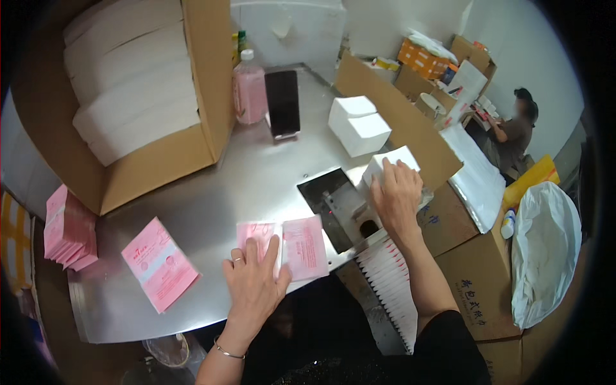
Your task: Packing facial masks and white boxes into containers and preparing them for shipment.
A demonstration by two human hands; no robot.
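My left hand (255,276) lies with its fingers spread on a pink-and-white printed plastic wrapper (305,247) near the table's front edge. A ring and a bracelet show on that hand and wrist. Over to the right, my right hand (398,199) has bent fingers set over a block of white folded tissues (399,156), gripping it beside a rectangular opening (327,205) in the metal tabletop. The undersides of its fingertips are hidden. Behind it stand two more white tissue blocks (360,125), side by side. Another pink wrapper stack (160,264) lies left of my left hand.
A large carton (208,83) of white tissue stacks fills the back left. Near it stand a phone (283,102) and a pink bottle (249,90). More pink packets (69,231) sit at the left edge. Cartons (478,289) and a white bag (545,250) flank the right; a person (513,135) sits beyond.
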